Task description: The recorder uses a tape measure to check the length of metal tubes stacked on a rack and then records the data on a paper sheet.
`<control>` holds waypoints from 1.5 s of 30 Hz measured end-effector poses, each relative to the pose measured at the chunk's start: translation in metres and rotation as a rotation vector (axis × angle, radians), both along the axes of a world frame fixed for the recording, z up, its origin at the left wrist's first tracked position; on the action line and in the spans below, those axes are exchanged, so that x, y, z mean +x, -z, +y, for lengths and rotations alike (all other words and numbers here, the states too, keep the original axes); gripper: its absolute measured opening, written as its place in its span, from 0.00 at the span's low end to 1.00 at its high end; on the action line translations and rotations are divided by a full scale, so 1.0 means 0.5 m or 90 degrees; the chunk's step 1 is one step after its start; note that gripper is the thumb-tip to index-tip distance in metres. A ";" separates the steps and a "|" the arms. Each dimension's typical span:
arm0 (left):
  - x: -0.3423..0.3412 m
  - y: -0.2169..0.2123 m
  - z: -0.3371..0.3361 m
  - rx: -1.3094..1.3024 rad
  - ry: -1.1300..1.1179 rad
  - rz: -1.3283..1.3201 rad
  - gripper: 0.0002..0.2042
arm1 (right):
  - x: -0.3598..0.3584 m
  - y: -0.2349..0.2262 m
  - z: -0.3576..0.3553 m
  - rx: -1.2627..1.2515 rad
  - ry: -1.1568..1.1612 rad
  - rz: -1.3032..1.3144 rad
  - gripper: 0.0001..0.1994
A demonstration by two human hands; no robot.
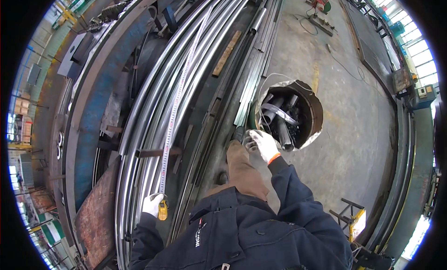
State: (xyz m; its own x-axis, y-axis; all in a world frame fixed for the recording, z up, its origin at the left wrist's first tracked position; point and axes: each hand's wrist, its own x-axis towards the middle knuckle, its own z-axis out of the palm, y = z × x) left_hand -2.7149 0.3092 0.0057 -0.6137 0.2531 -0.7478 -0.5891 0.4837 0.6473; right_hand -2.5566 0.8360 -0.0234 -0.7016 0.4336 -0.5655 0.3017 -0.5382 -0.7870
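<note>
My left hand (152, 205), in a white glove, is closed around a yellow tape measure (163, 210) beside the lower part of a bundle of shiny metal tubes (139, 125). From its case, the white tape blade (176, 100) runs far out along the tubes toward their upper end. My right hand (263, 145), also in a white glove with an orange cuff, hangs near the left edge of a round drum (318, 114). Its fingers look apart, with nothing seen in them. Dark pipe offcuts (283, 130) and a pale curled strip lie inside the drum.
A rusty crossbar (158, 152) lies across the tubes. Flat steel bars (251, 83) run along the rack's right side, by a wooden block (227, 53). A red power tool (321, 3) with a cable is on the floor. A small metal stand (349, 214) is at lower right.
</note>
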 end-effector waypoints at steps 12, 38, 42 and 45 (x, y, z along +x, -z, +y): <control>-0.382 -0.156 0.550 -0.025 0.040 0.032 0.10 | -0.142 0.143 0.504 -0.041 0.220 -0.048 0.15; -1.503 0.135 1.711 0.063 0.177 0.040 0.10 | -0.042 0.080 0.797 0.093 0.696 -0.474 0.13; -1.641 0.191 1.836 0.069 0.207 0.048 0.11 | -0.177 0.056 0.731 -0.032 0.714 -0.569 0.14; -1.724 0.176 1.884 0.087 0.170 -0.028 0.13 | -0.329 0.045 0.768 -0.042 0.655 -0.561 0.14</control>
State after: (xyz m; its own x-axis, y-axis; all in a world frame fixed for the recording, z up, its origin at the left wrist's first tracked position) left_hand -3.5768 1.2514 -0.0821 -0.4800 0.5012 -0.7200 -0.4814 0.5357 0.6938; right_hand -2.7212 1.2200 -0.0458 0.5240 0.4924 -0.6949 0.1293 -0.8525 -0.5065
